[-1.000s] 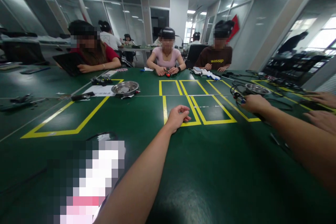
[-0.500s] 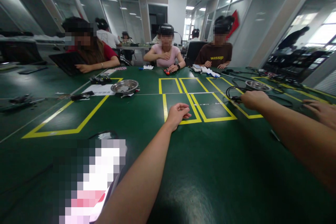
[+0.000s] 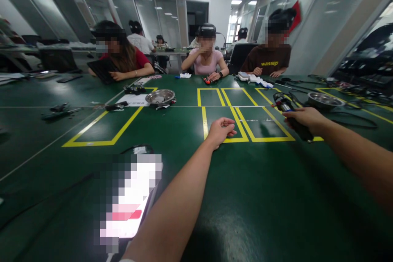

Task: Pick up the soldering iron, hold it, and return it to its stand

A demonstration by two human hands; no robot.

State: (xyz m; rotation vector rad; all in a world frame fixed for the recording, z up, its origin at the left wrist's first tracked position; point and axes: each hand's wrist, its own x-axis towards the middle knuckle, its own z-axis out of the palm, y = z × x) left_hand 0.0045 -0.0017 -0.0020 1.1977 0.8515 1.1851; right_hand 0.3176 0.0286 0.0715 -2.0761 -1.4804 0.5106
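Observation:
My right hand [image 3: 310, 120] is closed around a black hand tool [image 3: 299, 125] with a blue part and a small orange-red part near its far end. I cannot make out its exact kind. It is held tilted above the yellow-taped boxes on the right, with black cable behind it. My left hand [image 3: 221, 131] rests by the lower edge of a yellow-taped box [image 3: 204, 119], fingers loosely curved and partly apart, with nothing in them. A lit phone [image 3: 135, 196], blurred out, lies left of my left forearm.
Metal bowls stand at left [image 3: 160, 97] and right [image 3: 326, 100]. White paper [image 3: 133, 100] and dark parts [image 3: 115, 106] lie left. Black cables [image 3: 353, 125] spread right. Across the green table sit three people, one holding a tablet [image 3: 102, 70], with gloves [image 3: 260, 81] by another.
My right hand has lifted the black tool from among the cables at right. My view has turned a little left. Across the table, one person's hand has risen to the face.

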